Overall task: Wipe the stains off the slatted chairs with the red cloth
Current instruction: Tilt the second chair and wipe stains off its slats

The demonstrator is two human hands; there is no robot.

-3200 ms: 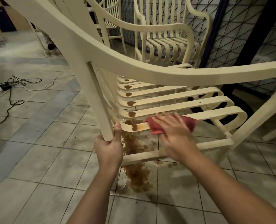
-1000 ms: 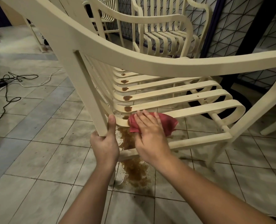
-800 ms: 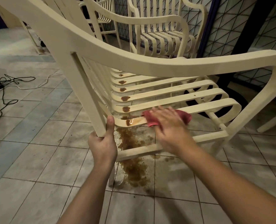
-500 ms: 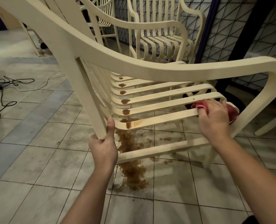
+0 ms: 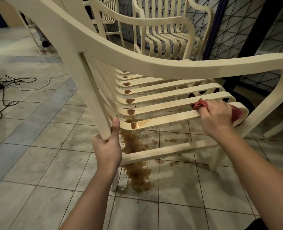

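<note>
My left hand (image 5: 106,146) grips the chair (image 5: 137,52)'s back post, my right hand (image 5: 215,117) clutches the red cloth (image 5: 199,104) at its front edge; soaked, it may smear the stain (image 5: 133,125).

Warm, dim indoor light; glare on the wet floor (image 5: 123,176) at lower centre; wide-angle bending at the edges; mostly sharp.

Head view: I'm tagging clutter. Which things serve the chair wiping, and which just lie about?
Job: cream slatted plastic chair; red cloth; brown stains on its slats; right hand; left hand.
Lying about: black cables on the floor; black wire-mesh panel.
</note>
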